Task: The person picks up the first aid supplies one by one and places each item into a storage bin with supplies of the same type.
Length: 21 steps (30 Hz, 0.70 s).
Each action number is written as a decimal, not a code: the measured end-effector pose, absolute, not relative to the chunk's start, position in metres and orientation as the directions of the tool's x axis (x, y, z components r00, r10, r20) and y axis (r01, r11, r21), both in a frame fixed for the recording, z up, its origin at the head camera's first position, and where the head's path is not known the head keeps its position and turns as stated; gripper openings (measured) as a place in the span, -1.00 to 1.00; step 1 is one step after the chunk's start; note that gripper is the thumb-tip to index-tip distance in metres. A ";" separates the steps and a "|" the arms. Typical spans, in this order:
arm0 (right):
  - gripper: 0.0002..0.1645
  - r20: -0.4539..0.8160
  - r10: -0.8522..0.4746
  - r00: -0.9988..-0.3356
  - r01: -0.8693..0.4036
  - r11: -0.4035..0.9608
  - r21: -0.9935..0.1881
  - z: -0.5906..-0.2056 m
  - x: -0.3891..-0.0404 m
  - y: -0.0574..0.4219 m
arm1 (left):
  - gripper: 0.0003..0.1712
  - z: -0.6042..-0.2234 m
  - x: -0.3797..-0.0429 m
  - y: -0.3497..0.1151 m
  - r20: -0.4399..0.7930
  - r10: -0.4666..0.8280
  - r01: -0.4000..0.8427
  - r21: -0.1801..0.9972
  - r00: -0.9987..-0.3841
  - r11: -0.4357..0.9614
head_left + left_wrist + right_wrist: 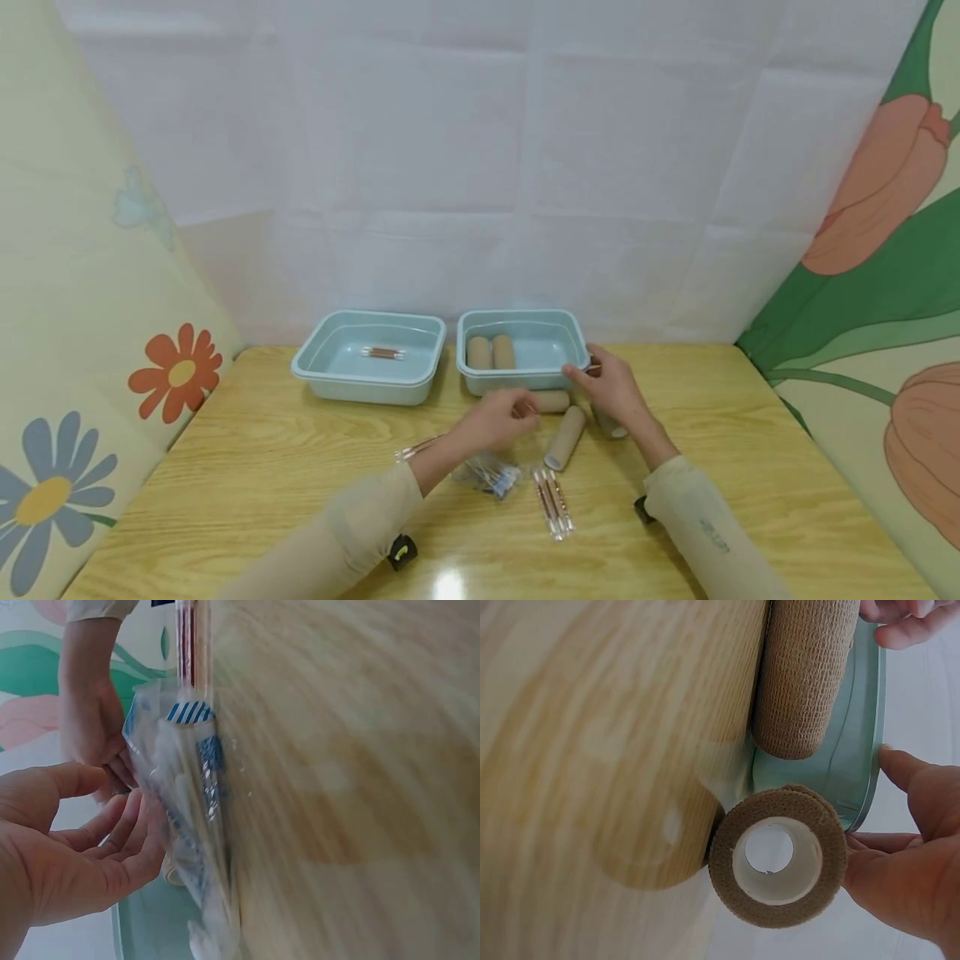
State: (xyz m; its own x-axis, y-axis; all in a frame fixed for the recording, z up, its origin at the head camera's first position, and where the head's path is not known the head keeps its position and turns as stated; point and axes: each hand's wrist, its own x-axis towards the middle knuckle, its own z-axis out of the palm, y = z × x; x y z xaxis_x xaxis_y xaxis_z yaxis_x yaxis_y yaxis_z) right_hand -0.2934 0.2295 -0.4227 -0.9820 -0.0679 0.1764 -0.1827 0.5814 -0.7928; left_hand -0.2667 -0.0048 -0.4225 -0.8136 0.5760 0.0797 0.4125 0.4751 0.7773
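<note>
My left hand point(498, 421) hovers in front of the right light-blue basin point(517, 383), thumb apart from loosely bent fingers, holding nothing. Just under it lies a clear plastic bag of thin sticks with blue print point(202, 772). At that basin's right front corner, my right hand point(615, 387) grips the rim, thumb on the edge and fingers round the outside. A tan bandage roll point(780, 855) stands out close beside those fingers, its hollow core facing the wrist camera. Another tan roll point(806, 682) lies along the basin's front. Two tan rolls point(491, 353) are inside.
The left light-blue basin point(367, 392) holds reddish-brown wrapped swabs point(383, 353). One more tan roll point(566, 438) lies slanted on the wooden table point(225, 483). Several wrapped swabs point(553, 503) lie nearer the front, others point(418, 447) by the left forearm. White cloth hangs behind.
</note>
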 end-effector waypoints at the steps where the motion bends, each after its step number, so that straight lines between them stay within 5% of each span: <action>1: -0.27 0.176 -0.067 -0.982 -0.182 0.581 -0.793 -0.423 -0.293 0.230 | -0.73 -0.423 -0.265 -0.003 0.065 0.573 0.399 0.781 -0.817 0.480; 21: -0.28 0.183 -0.074 -0.980 -0.192 0.575 -0.795 -0.423 -0.294 0.230 | -0.47 -0.439 -0.256 0.024 0.035 0.568 0.389 0.763 -0.822 0.516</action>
State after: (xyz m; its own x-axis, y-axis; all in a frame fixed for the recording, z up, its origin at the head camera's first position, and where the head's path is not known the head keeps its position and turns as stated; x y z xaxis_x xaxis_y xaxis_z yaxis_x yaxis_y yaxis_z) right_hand -0.2937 0.2297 -0.4227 -0.9803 -0.0742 0.1830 -0.1920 0.5750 -0.7953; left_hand -0.2562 0.0239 -0.4386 -0.8225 0.5677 0.0354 0.3892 0.5164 0.7628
